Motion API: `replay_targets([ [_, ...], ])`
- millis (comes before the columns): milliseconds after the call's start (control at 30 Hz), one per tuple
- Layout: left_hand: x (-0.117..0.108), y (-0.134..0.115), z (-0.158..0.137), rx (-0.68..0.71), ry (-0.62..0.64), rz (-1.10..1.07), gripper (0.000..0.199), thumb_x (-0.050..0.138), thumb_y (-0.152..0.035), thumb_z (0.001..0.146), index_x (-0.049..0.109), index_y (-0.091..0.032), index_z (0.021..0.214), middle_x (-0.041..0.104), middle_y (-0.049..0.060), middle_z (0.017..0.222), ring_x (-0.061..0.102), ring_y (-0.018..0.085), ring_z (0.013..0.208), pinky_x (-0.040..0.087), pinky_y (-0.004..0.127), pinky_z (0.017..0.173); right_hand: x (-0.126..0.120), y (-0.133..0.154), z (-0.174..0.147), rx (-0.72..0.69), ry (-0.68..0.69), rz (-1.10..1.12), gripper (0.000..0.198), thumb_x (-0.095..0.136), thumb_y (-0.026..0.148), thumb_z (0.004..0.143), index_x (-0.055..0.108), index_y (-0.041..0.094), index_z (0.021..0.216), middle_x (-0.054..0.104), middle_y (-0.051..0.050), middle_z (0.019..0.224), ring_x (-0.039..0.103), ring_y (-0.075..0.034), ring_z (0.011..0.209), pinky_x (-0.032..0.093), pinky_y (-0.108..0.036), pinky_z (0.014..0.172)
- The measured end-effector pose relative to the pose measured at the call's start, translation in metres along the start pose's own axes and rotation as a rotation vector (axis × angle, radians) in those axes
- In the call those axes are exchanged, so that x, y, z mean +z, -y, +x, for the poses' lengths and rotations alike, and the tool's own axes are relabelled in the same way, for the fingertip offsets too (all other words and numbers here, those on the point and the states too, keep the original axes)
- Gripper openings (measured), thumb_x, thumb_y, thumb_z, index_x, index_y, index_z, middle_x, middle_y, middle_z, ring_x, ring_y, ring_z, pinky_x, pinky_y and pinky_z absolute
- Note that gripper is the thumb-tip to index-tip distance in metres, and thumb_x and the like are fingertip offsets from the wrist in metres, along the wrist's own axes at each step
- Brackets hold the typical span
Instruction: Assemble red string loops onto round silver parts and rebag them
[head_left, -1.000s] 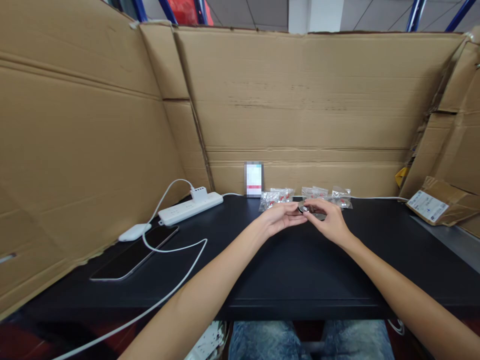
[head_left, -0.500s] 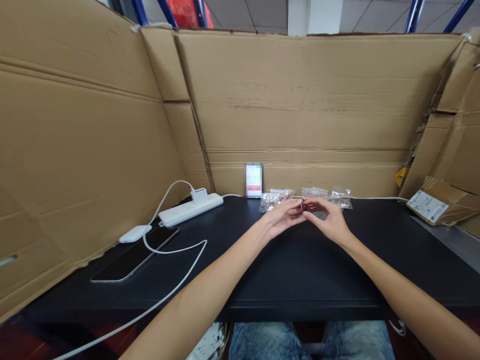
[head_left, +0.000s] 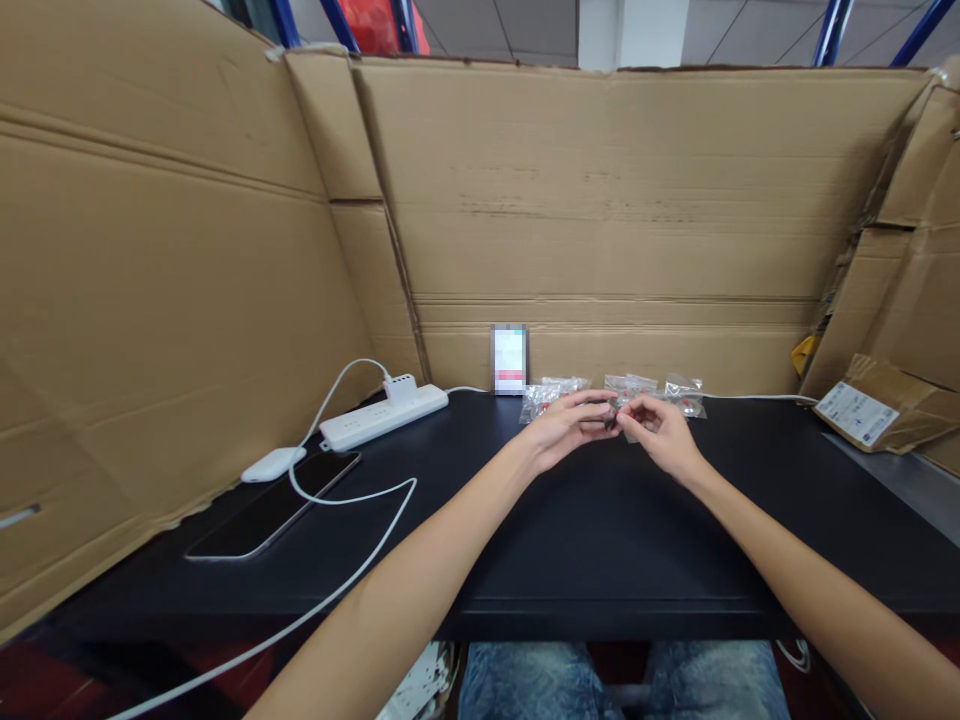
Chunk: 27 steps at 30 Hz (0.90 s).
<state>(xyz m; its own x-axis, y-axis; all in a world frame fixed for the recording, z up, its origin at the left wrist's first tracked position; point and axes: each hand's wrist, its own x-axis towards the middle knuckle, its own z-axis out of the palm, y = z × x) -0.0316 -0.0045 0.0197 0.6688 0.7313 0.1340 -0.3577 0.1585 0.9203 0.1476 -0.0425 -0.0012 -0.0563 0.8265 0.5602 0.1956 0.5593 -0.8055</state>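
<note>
My left hand [head_left: 568, 428] hovers above the black table with its fingers bent round a small dark item [head_left: 610, 416]. Most of this item is hidden by fingers, so its kind is unclear. From the other side, my right hand [head_left: 660, 435] pinches at the same item, thumb and forefinger together. The fingertips of both hands nearly meet. Just behind them, against the cardboard wall, lie clear plastic bags [head_left: 541, 398] with small red things inside; more such bags [head_left: 682, 393] lie to the right.
A phone with a lit screen [head_left: 510, 360] leans on the cardboard wall [head_left: 637, 200]. At left are a white power strip [head_left: 384, 418], a white charger puck [head_left: 273, 465], a dark tablet-like device [head_left: 274, 510] and a looping white cable [head_left: 386, 540]. A brown parcel [head_left: 885, 405] lies at right.
My right hand's fingers have closed from a wide curve into a tight pinch. The dark red item showing between the hands is now mostly covered. My left hand stays nearly in place.
</note>
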Motion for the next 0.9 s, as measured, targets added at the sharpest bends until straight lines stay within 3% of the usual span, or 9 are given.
replay_targets([
  [267,0.0,-0.008,-0.004,0.025,0.006,0.127,0.033,0.071,-0.019,0.078,0.064,-0.013,0.11,0.072,0.01,0.088,0.07,0.019,0.077,0.048,0.045,0.094,0.0,0.006,0.0,0.237,0.04,0.268,0.03,0.076,0.044,0.068,0.067,0.017,0.078,0.059,0.001,0.062,0.049,-0.011,0.053,0.04,-0.025,0.052],
  [567,-0.006,-0.012,-0.007,-0.004,0.046,0.213,0.043,0.077,-0.018,0.07,0.059,-0.014,0.109,0.07,0.009,0.088,0.07,0.022,0.08,0.05,0.046,0.092,-0.001,-0.002,0.004,0.095,0.06,-0.063,0.015,0.068,0.031,0.071,0.063,0.018,0.07,0.063,-0.001,0.066,0.054,-0.013,0.058,0.043,-0.027,0.059],
  [767,-0.006,-0.01,-0.008,0.005,0.058,0.207,0.046,0.078,-0.019,0.069,0.052,-0.016,0.107,0.069,0.008,0.086,0.071,0.023,0.078,0.05,0.047,0.089,0.002,0.0,0.002,0.166,-0.001,-0.027,0.013,0.064,0.03,0.072,0.061,0.018,0.068,0.06,0.001,0.062,0.05,-0.012,0.056,0.038,-0.025,0.056],
  [900,-0.003,-0.013,-0.009,-0.003,0.064,0.208,0.043,0.078,-0.019,0.07,0.051,-0.015,0.104,0.069,0.007,0.083,0.071,0.022,0.078,0.049,0.046,0.089,0.002,0.001,0.001,0.155,0.03,-0.016,0.019,0.061,0.033,0.075,0.06,0.018,0.065,0.057,0.001,0.059,0.049,-0.012,0.054,0.037,-0.025,0.055],
])
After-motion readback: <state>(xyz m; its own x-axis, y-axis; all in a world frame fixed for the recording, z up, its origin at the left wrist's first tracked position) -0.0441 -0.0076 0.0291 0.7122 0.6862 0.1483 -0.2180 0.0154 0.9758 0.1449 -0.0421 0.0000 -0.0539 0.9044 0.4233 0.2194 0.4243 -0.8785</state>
